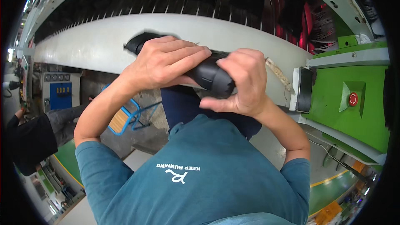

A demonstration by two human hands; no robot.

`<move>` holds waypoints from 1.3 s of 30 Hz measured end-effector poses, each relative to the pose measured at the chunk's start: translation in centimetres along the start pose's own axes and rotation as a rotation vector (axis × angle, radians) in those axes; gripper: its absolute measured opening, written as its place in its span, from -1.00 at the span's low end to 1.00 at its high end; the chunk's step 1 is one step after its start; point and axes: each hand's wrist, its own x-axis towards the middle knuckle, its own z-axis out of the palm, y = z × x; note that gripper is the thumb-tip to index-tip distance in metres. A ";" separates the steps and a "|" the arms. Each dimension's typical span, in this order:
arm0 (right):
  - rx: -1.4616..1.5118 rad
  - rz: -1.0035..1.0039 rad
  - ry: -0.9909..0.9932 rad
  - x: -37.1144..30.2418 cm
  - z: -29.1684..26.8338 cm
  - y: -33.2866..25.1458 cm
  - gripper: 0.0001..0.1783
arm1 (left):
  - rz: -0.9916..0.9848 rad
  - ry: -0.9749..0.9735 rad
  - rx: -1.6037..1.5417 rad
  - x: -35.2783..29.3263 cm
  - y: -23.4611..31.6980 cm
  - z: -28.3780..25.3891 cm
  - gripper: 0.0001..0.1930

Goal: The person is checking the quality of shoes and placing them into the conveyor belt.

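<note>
A long black roll (214,76), shiny and soft-looking, lies slantwise in front of me, over the pale machine beam and my lap. Its far left end narrows to a blurred tip; its right end is rounded and puckered. My left hand (168,60) is closed over its middle, fingers laid across the top. Around the right end curls my right hand (243,81), with its thumb below and apart from the fingers. The palms hide part of the roll, and its exact kind does not show.
Behind the pale beam (100,37) run rows of thin metal rods with dark fabric hanging. At right stand a green machine housing with a red stop button (353,98) and a black panel (305,89). A blue-framed stool (121,121) and another person (31,137) are at left.
</note>
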 end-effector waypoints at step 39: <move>0.172 0.193 -0.479 2.5 -2.5 -1.7 0.12 | -0.682 0.685 -0.589 -7.9 8.0 10.5 -0.10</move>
